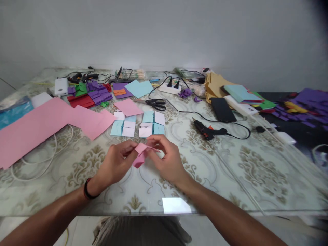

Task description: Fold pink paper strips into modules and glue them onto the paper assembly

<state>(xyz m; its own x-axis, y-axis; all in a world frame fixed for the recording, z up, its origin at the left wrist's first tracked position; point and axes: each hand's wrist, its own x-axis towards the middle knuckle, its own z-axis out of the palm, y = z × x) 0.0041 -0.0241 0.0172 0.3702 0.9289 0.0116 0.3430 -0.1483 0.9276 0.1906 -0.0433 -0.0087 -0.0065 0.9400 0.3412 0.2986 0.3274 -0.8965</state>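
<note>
A small folded piece of pink paper (140,159) is held up between my two hands, above the front middle of the table. My left hand (115,164) pinches its left edge, with a dark band on the wrist. On the other side, my right hand (166,159) grips the right part with thumb and fingers. Just beyond my hands lie two folded light blue and white paper squares (123,127), (153,124). A flat pink sheet (128,107) partly covers the left one.
Large pink sheets (36,128) lie at the left. Black scissors (156,104) and a power strip (169,89) are behind. A glue gun (208,131), its cable and a black phone (222,109) lie to the right. Purple folded papers (99,95) sit at the back left.
</note>
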